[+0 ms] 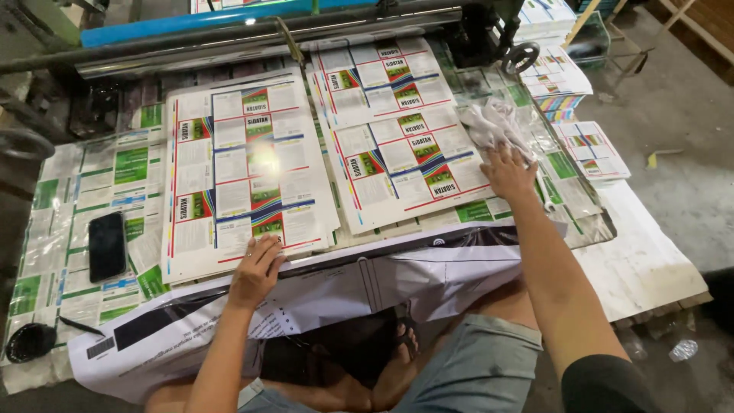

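Note:
Two stacks of glossy printed sheets lie side by side on a work table. My left hand [256, 269] rests flat, fingers spread, on the near edge of the left stack [237, 172]. My right hand [508, 173] lies palm down on the right edge of the right stack [397, 130], fingers spread, just below a crumpled white cloth [493, 124]. Neither hand grips anything. A large white and black sheet [344, 294] drapes over the table's front edge onto my lap.
A black phone [107, 246] lies at the left on green printed sheets [122, 176]. A dark round object [30, 341] sits at the near left corner. Machine rollers [229, 38] run along the back. More printed stacks [592, 149] rest at the right, by a white board [642, 260].

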